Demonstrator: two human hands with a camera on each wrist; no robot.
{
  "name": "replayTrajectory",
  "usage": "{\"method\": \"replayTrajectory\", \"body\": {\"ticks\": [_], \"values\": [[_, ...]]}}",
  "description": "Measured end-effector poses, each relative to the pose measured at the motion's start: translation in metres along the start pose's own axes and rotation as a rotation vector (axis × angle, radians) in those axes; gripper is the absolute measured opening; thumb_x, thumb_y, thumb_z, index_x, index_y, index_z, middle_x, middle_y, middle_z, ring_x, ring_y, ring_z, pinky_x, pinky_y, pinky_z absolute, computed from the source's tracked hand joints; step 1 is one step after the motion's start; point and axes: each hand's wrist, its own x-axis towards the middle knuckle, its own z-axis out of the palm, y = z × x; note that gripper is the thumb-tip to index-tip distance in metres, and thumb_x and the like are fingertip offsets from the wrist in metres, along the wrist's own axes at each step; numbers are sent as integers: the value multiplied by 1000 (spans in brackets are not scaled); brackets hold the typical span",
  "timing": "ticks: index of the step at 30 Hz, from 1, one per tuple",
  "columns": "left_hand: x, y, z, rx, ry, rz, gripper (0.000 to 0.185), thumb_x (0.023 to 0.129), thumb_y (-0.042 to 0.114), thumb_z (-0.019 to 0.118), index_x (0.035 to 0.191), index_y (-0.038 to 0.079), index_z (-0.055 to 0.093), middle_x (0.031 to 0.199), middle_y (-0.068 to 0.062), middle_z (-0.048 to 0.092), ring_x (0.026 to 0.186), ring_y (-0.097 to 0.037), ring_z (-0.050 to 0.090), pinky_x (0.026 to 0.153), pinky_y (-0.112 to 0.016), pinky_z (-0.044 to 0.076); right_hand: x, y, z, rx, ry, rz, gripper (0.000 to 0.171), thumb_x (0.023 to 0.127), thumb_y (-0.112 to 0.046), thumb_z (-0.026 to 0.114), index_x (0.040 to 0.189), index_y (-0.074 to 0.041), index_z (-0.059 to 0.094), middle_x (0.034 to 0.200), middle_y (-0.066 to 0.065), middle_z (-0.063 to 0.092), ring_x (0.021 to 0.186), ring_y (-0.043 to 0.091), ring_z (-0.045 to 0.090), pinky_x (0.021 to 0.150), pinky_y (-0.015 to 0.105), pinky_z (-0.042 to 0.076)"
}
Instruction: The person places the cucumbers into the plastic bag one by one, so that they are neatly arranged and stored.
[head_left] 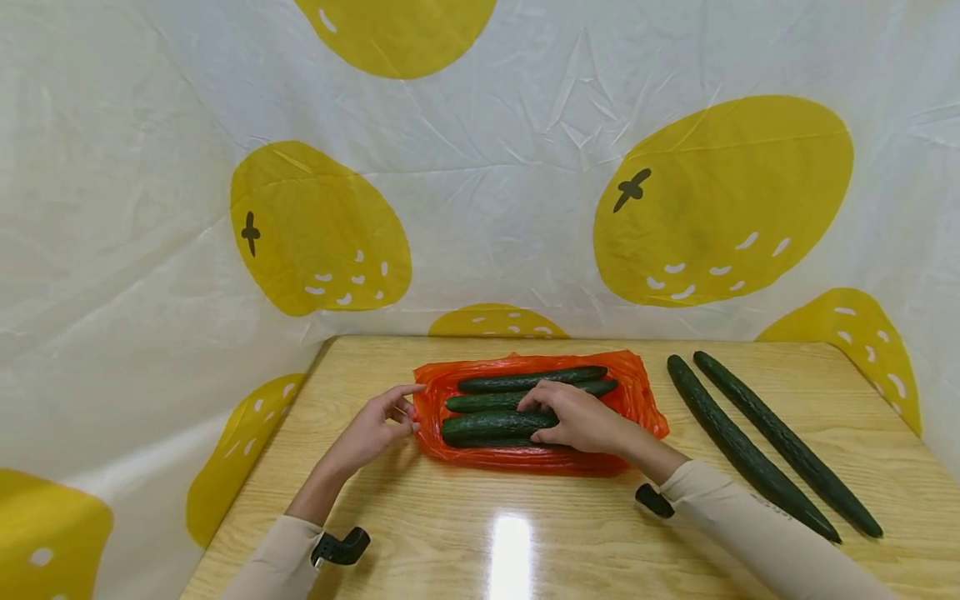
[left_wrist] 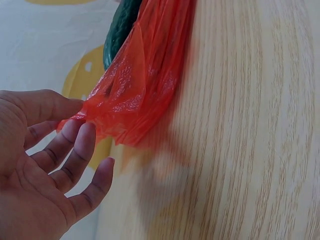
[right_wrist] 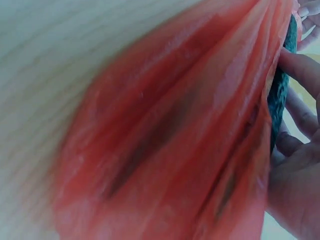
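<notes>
A red plastic bag [head_left: 525, 458] lies spread on the table with several dark green cucumbers [head_left: 480, 427] side by side on it. At the bag's left end my left hand [head_left: 378, 425] pinches the thin plastic edge between thumb and fingertips; the left wrist view shows the bag [left_wrist: 135, 90] drawn to a point there, the other fingers loosely bent. My right hand [head_left: 581, 417] reaches over the bag from the right and grips the front cucumber [right_wrist: 278, 102], thumb on the near side and fingers across the far side. The bag's folds hide part of it in the right wrist view.
Two long cucumbers, a nearer one [head_left: 750, 450] and a farther one [head_left: 787, 442], lie slanted on the wooden table [head_left: 420, 533] to the right, close to my right sleeve. A white cloth [head_left: 495, 233] with yellow fruit prints hangs behind and beside the table.
</notes>
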Motion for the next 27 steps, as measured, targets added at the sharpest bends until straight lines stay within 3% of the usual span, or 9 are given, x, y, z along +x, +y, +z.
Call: {"method": "replayTrajectory", "body": {"ticks": [6, 14, 27], "values": [[0, 0, 0, 7, -4, 7, 58, 91, 0, 70, 146, 4, 52, 100, -12, 59, 91, -25, 58, 75, -28, 52, -9, 6, -12, 48, -43, -9, 43, 90, -27, 78, 129, -16, 65, 120, 0, 61, 108, 20, 61, 92, 44, 53], [1, 1, 0, 14, 0, 13, 57, 91, 0, 70, 145, 2, 52, 100, -11, 59, 90, -24, 58, 75, -28, 52, -24, 16, -28, 74, -19, -52, 44, 91, -22, 77, 130, -8, 63, 123, 9, 62, 107, 26, 64, 90, 45, 55], [1, -1, 2, -3, 6, -5, 56, 91, 0, 70, 144, 3, 53, 99, -10, 58, 90, -24, 58, 74, -28, 52, -59, 30, -58, 98, 58, 36, 41, 91, -22, 77, 127, -9, 64, 126, 10, 64, 107, 29, 64, 88, 47, 55]]}}
